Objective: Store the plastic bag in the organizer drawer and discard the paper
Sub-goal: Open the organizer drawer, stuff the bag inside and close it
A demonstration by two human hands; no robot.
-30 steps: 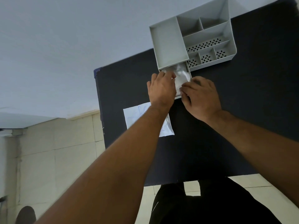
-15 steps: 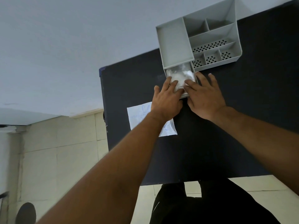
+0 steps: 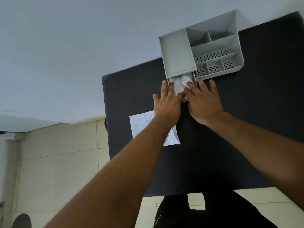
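Note:
A grey plastic organizer [image 3: 177, 53] stands at the far edge of the dark table [image 3: 246, 112]. Its drawer [image 3: 195, 78] is partly pulled out toward me, and the crumpled clear plastic bag [image 3: 180, 82] lies inside it. My left hand [image 3: 167, 104] and my right hand [image 3: 204, 102] lie flat with fingers spread on the drawer's front, fingertips touching the bag. A white sheet of paper [image 3: 143, 125] with blue marks lies on the table under my left forearm, which hides part of it.
The organizer has several open compartments [image 3: 213, 46], some with perforated floors. The table's left edge [image 3: 105, 112] is close to the paper. A pale wall is behind, tiled floor [image 3: 57, 162] lies to the left and below, and my dark-clothed legs [image 3: 205, 211] are at the table's near edge.
Both hands have flattened and spread their fingers over the drawer. The bag now sits lower inside the drawer, and less of the drawer sticks out.

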